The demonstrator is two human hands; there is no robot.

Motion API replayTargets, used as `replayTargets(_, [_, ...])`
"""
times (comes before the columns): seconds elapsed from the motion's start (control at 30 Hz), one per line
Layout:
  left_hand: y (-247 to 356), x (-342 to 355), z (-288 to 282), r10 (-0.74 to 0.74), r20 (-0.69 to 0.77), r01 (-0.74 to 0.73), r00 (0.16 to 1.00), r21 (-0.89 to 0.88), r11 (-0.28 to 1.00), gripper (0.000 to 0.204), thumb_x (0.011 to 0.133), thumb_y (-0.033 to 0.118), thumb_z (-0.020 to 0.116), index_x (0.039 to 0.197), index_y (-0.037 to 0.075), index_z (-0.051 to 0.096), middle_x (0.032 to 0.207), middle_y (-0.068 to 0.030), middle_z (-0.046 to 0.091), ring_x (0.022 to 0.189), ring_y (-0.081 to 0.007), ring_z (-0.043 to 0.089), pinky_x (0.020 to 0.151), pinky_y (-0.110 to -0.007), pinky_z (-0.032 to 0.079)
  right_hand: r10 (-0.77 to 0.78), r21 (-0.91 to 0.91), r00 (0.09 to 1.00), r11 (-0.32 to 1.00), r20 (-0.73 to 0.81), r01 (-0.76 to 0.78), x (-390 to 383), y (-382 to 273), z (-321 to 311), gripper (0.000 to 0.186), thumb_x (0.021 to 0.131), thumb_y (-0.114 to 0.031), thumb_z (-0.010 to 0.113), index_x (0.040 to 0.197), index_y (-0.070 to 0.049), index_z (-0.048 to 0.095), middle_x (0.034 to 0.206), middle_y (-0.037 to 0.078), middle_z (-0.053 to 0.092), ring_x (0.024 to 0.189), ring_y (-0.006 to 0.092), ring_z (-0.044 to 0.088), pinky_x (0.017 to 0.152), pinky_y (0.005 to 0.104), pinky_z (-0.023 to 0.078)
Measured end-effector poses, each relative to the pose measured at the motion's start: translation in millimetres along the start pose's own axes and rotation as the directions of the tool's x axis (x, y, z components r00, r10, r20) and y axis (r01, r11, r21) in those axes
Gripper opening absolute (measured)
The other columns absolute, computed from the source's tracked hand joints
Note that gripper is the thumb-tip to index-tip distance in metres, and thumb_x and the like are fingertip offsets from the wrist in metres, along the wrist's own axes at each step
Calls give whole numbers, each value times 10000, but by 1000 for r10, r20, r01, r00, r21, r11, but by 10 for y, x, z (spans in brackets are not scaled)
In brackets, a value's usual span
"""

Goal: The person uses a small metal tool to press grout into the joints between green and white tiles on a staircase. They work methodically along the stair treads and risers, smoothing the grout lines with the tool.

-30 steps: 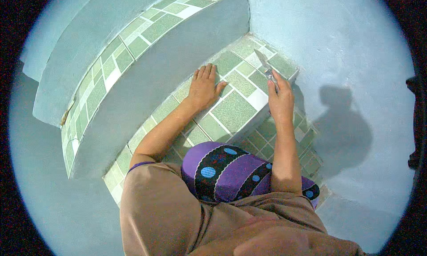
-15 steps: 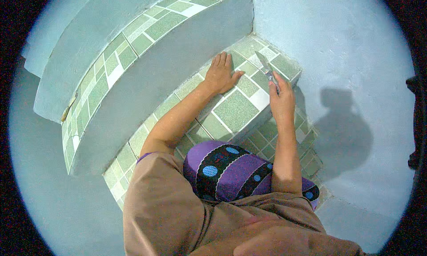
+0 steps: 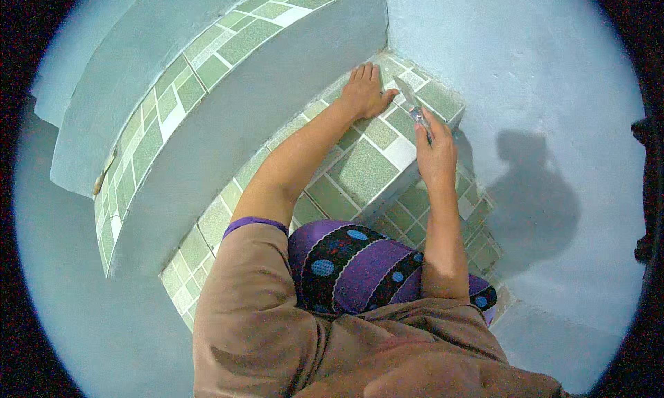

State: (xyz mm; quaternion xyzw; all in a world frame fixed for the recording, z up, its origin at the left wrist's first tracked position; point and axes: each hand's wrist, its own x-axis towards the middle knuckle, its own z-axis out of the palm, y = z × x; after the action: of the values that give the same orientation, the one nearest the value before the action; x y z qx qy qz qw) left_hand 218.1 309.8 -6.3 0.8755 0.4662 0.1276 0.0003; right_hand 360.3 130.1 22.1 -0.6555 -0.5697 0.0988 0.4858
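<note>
My left hand (image 3: 369, 94) lies flat on the green and white tiled step (image 3: 366, 170), with its fingers stretched out and its thumb apart. It rests close to the corner where the step meets the walls. To its right, my right hand (image 3: 436, 151) is closed round the handle of what looks like a putty knife (image 3: 407, 90). The thin, flat metal blade points up and to the left over the tiles, near my left thumb. From this angle I cannot tell whether the blade touches the tiles.
A higher curved step (image 3: 249, 42) with similar tiles rises at the left above a grey riser (image 3: 228, 121). A pale blue wall (image 3: 512, 66) stands at the right. Lower tiles (image 3: 477, 239) show beyond my knee in patterned purple cloth (image 3: 373, 260).
My left hand has slid up and to the right along the step, toward the wall corner. My right hand and the putty knife have hardly moved.
</note>
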Motion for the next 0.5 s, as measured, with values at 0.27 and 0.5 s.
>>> replayTargets(0.27, [-45,355,15,42,137,-25,990,-117,993,697,951,406,378,1471,-24,203,1508,-282,231,1413,-405,211,1162,-476,175,44,13,999,999,13,-45,3,1,-12,382,895,-187,598,1255,-60,587,1055,202,629,960,355,603,846,423,472])
replayTargets(0.5, [8,-230,-178,19,-151,-88,988,-464,881,477,959,296,474,1364,45,463,1429,-203,421,1324,-356,398,1125,-405,280,-7,-24,999,1000,-40,6,-1,35,14,393,898,-186,595,1270,-62,572,1053,209,621,952,351,601,840,420,474])
